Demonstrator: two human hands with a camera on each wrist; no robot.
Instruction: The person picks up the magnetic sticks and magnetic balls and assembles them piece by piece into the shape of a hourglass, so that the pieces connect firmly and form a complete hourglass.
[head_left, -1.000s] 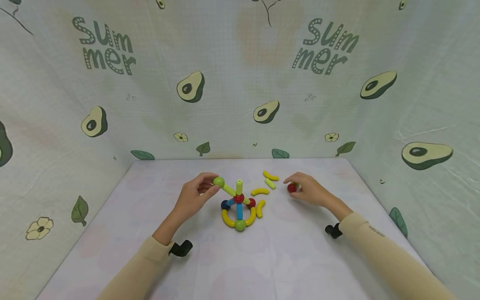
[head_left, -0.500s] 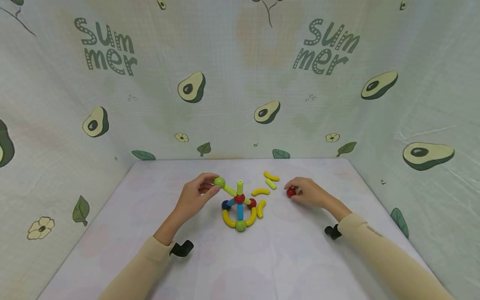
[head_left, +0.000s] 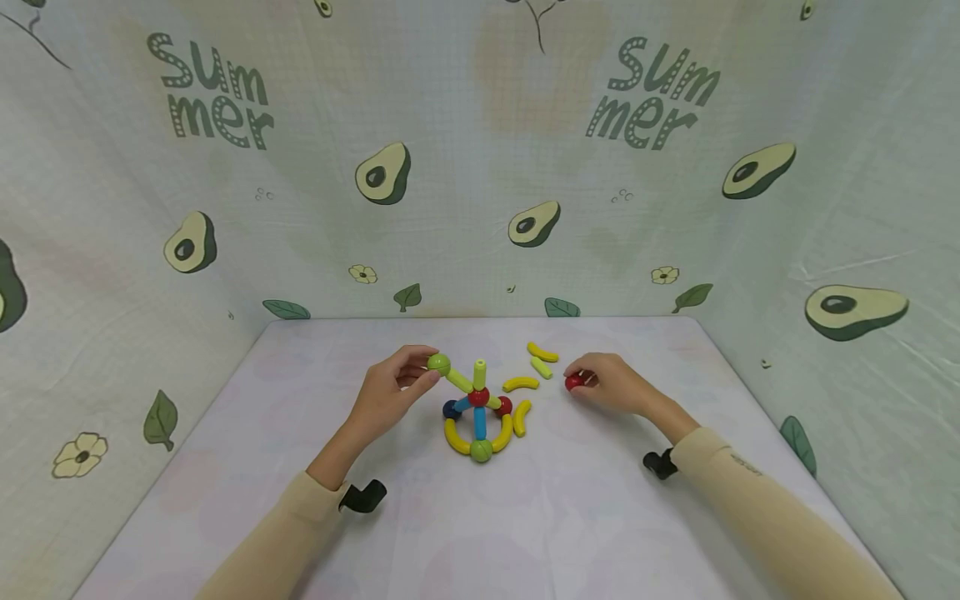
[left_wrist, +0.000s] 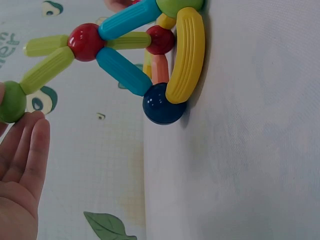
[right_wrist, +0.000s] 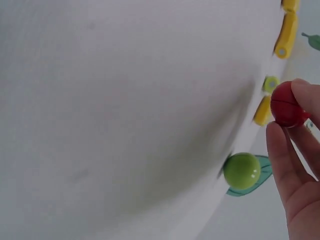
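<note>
My left hand (head_left: 384,390) pinches a green ball (head_left: 438,364) between thumb and fingers. This ball sits on the end of a light green rod (left_wrist: 47,70) that slants up from a red ball (head_left: 478,397) in a magnetic ball-and-rod model. Blue rods (left_wrist: 122,71) run down from that hub to a navy ball (left_wrist: 164,104) and a green ball (head_left: 481,451), with curved yellow rods (head_left: 456,438) around the base. A second light green rod (head_left: 480,374) stands upright on the hub. To the right, my right hand (head_left: 611,385) pinches a loose red ball (right_wrist: 286,105).
Beyond the model's right side lie curved yellow rods (head_left: 521,384) and a short light green rod (head_left: 541,367). In the right wrist view a loose green ball (right_wrist: 242,171) rests on the table. A printed cloth (head_left: 465,250) hangs behind the table.
My right hand has shifted slightly left with the red ball; a bit of green seen beside that ball earlier no longer shows. My left hand and the model stay nearly still.
</note>
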